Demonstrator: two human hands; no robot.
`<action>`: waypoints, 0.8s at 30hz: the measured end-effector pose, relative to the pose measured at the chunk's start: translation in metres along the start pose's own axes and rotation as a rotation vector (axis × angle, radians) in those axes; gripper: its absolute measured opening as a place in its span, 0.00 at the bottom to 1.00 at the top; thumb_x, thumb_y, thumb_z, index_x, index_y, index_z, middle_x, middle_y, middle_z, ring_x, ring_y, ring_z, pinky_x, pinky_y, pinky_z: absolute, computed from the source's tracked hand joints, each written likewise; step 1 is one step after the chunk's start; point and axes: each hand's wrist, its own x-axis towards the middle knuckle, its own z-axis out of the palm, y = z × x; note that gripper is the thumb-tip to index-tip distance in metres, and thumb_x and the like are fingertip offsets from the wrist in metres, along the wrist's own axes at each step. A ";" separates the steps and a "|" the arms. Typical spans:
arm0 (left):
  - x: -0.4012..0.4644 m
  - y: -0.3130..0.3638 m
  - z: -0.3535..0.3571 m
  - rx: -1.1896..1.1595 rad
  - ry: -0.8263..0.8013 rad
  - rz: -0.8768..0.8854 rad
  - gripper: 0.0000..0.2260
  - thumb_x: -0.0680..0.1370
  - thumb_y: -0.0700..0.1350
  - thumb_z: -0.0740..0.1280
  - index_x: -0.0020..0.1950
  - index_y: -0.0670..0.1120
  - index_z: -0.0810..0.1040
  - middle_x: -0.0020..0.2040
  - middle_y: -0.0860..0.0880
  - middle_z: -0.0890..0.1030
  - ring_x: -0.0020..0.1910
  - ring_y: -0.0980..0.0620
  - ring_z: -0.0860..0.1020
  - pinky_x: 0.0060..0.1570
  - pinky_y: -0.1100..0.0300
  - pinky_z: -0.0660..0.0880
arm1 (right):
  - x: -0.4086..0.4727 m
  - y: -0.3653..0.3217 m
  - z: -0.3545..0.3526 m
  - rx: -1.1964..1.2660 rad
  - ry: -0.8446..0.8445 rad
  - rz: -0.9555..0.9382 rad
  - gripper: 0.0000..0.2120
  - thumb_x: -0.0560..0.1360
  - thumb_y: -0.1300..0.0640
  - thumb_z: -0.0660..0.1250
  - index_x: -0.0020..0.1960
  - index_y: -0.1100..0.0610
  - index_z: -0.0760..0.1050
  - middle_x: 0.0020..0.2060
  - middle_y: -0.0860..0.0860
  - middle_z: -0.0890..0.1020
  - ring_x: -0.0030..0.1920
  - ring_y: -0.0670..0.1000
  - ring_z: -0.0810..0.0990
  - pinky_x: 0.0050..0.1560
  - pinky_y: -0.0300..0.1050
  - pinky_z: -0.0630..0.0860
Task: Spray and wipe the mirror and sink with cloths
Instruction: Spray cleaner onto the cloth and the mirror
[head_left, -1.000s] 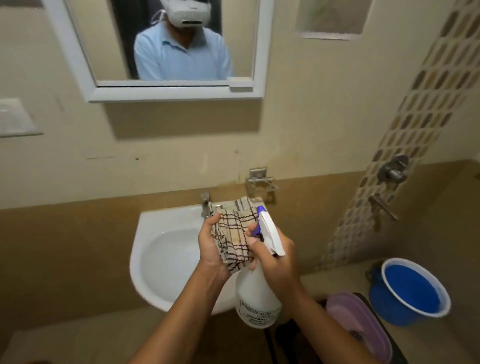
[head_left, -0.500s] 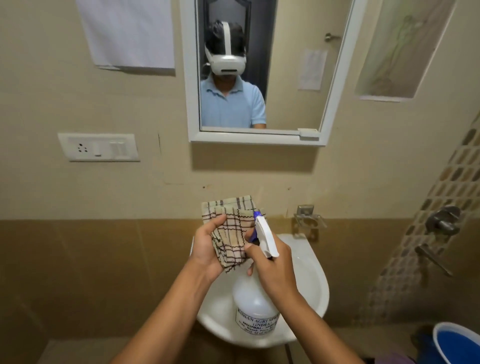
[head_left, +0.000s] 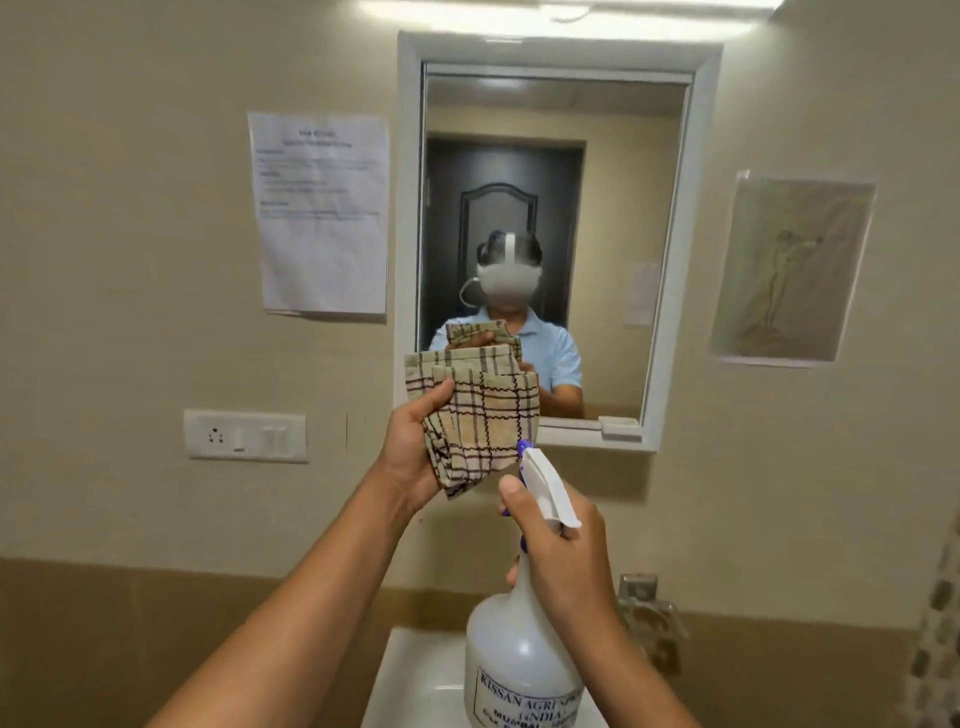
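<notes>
While left hand (head_left: 410, 447) grips cloth (head_left: 483, 415), right hand (head_left: 563, 556) grips sprayer (head_left: 519, 660).

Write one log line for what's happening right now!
left hand: holds checked cloth | right hand: grips spray bottle | mirror: not yet wiped

Sink (head_left: 415, 686) cut off by bottom edge; only a strip of white rim and basin showing, part hidden behind spray bottle (head_left: 519, 654). Bottle base and lower label lines cropped. Neck and trigger covered by right hand (head_left: 563, 556). Part of checked cloth (head_left: 480, 421) hidden under left hand (head_left: 410, 457). Print on wall notice (head_left: 322, 213) too blurred to read. Tiled strip (head_left: 940, 639) cut by right edge.
</notes>
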 end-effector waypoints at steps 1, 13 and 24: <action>0.004 0.002 0.006 -0.003 -0.002 0.009 0.19 0.79 0.49 0.58 0.58 0.39 0.82 0.59 0.38 0.82 0.57 0.40 0.82 0.57 0.45 0.79 | 0.006 -0.005 -0.003 -0.006 0.009 -0.016 0.19 0.70 0.44 0.67 0.40 0.62 0.76 0.26 0.54 0.72 0.20 0.53 0.72 0.22 0.39 0.68; 0.043 0.027 0.025 0.007 -0.031 0.034 0.20 0.81 0.49 0.56 0.61 0.39 0.81 0.61 0.37 0.81 0.59 0.38 0.81 0.59 0.42 0.75 | 0.043 -0.020 -0.008 -0.035 0.088 -0.047 0.19 0.68 0.45 0.66 0.38 0.62 0.75 0.28 0.61 0.76 0.21 0.54 0.72 0.21 0.41 0.69; 0.061 0.045 0.019 0.022 -0.081 0.054 0.18 0.82 0.48 0.56 0.60 0.39 0.80 0.57 0.38 0.83 0.55 0.40 0.83 0.56 0.45 0.76 | 0.058 -0.027 0.036 -0.073 0.051 -0.130 0.15 0.69 0.41 0.66 0.44 0.53 0.77 0.34 0.59 0.79 0.27 0.55 0.77 0.26 0.57 0.78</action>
